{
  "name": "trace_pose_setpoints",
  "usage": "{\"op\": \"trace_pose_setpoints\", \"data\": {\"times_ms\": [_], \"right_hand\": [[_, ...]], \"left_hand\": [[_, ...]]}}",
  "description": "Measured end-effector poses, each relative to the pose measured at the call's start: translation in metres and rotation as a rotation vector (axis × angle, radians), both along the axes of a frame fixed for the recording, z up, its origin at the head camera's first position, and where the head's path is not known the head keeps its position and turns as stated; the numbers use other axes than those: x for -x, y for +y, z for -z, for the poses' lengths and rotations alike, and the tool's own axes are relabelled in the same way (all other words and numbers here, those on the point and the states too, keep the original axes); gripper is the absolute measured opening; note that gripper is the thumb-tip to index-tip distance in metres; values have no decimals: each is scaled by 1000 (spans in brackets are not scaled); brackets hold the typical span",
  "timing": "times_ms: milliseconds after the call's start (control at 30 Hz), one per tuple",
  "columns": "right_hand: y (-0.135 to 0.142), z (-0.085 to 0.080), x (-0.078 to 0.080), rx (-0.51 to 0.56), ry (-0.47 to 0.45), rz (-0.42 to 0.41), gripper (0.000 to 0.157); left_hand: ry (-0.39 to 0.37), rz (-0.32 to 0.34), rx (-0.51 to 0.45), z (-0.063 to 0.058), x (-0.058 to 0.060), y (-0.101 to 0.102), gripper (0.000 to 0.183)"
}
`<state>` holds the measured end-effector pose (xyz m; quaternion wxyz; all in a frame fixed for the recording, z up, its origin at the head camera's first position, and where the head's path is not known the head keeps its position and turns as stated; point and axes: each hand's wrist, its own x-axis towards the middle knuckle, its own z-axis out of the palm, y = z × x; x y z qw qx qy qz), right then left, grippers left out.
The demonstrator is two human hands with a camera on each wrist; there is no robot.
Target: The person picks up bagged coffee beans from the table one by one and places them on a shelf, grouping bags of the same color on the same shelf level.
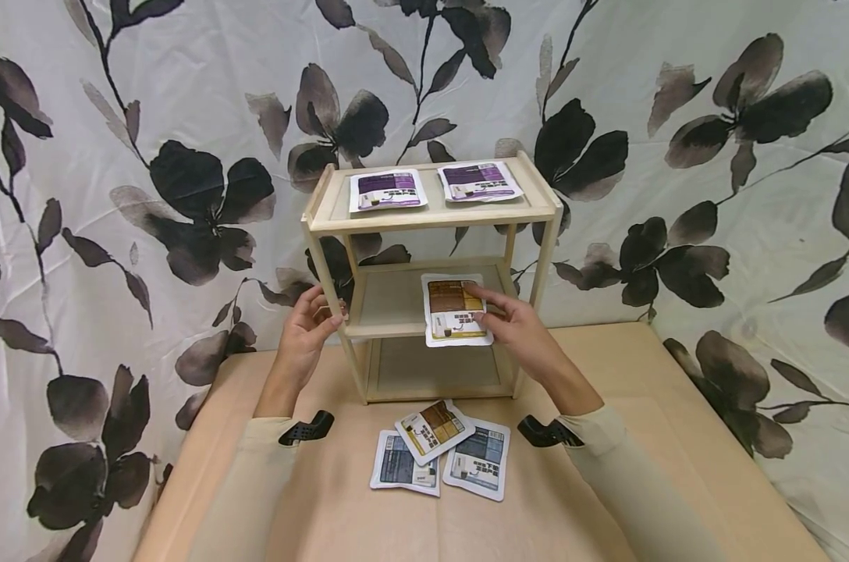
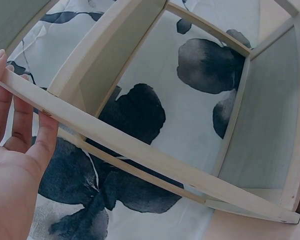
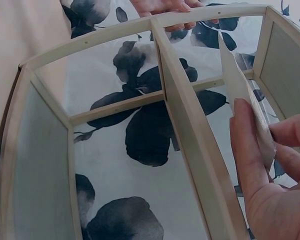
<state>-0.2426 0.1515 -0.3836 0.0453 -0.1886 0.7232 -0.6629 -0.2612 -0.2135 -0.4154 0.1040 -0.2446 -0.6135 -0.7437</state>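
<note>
Fingers of our right hand (image 1: 526,336): pinching a brown packet (image 1: 447,297) by its right side.
Fingers of our left hand (image 1: 303,336): set about the left front post (image 1: 324,269) of the rack (image 1: 424,222), thumb and fingers on opposite sides of the wood.
Held packet: in the gap above the middle shelf (image 1: 385,304), apart from the board, printed face up; from the head view its near edge overlaps the front rail (image 1: 385,331).
Laying it down: as we judge the step, we should carry it further back past the rail, touch the far edge down first, then slip our fingers out sideways so it lies flat.
Post: a light steadying hold seems enough; pulling could shift the rack, which we guess is light.
Top shelf (image 1: 433,197): a left purple packet (image 1: 389,191) and a right purple packet (image 1: 479,182) lie apart, a fair guide for spacing.
Table (image 1: 607,367): in front of the rack, a second brown packet (image 1: 435,432) overlaps a left blue packet (image 1: 403,464) and a right blue packet (image 1: 479,460).
</note>
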Motion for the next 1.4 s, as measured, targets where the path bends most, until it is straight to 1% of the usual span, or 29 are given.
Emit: {"op": "trace_pose_setpoints", "data": {"times_ms": [100, 267, 333, 433, 667, 867, 1067, 1267, 1400], "right_hand": [[-3, -3, 3, -9, -16, 13, 55], [-5, -5, 11, 37, -12, 8, 64], [-6, -5, 14, 40, -5, 21, 66], [-6, -5, 18, 10, 2, 53, 65], [-4, -8, 17, -78, -9, 138, 57], [-3, -11, 16, -124, -7, 182, 60], [-5, -11, 20, -127, -28, 216, 68], [-4, -11, 21, -195, -22, 234, 64], [-4, -13, 21, -218, -26, 232, 62]], "left_hand": [[-5, -3, -9, -1, -1, 0, 54], [-15, -10, -26, -1, -2, 1, 53], [-14, -9, -27, -1, -2, 1, 54], [-8, -9, -25, -1, -2, 2, 54], [0, -13, -24, 0, -9, 5, 56], [-2, -25, -23, 0, -14, 7, 56], [-7, -24, -20, 0, -15, 8, 56], [-6, -12, -21, 0, -15, 8, 56], [-8, -19, -20, -1, -15, 8, 55]]}}
